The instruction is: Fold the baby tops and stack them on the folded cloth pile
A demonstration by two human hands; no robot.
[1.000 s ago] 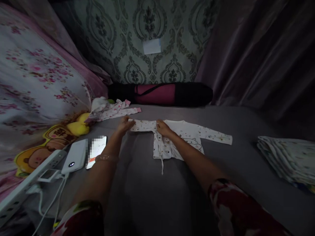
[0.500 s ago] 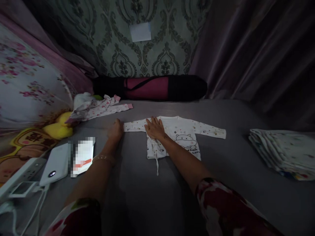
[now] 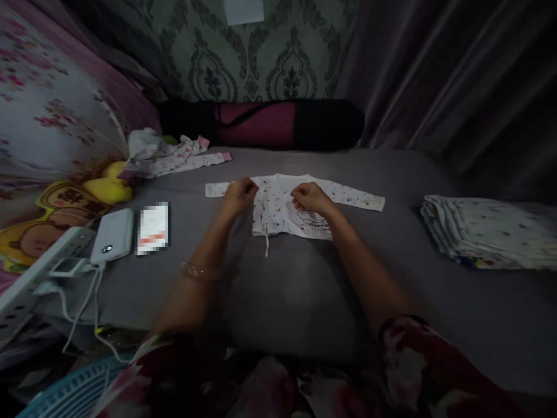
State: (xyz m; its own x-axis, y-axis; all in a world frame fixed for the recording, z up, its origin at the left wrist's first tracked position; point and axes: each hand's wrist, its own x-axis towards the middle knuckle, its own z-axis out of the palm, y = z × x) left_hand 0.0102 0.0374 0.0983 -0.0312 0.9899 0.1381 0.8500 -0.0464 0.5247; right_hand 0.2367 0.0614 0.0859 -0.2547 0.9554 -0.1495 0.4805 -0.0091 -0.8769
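Note:
A small white long-sleeved baby shirt (image 3: 272, 200) lies spread on the grey bed surface, with a line-drawn animal on its front and a tie cord hanging below the hem. My left hand (image 3: 240, 196) is over the inner part of the left sleeve, its fingers curled in toward the thumb. Over the chest of the shirt is my right hand (image 3: 311, 197), fingers bent and drawn together, partly covering the drawing. Whether either hand pinches any cloth is hidden.
Folded cloths (image 3: 487, 232) are stacked at the right. To the left are a phone (image 3: 153, 227), a white power bank (image 3: 113, 235), a power strip (image 3: 47, 276) and yellow plush toys (image 3: 108, 186). A pink-cuffed garment (image 3: 174, 159) lies near a long black-and-pink bag (image 3: 261, 125).
My left hand has come off the sleeve end and moved inward to the right. My right hand has left its flat press on the shirt and curled its fingers. The view has tilted down.

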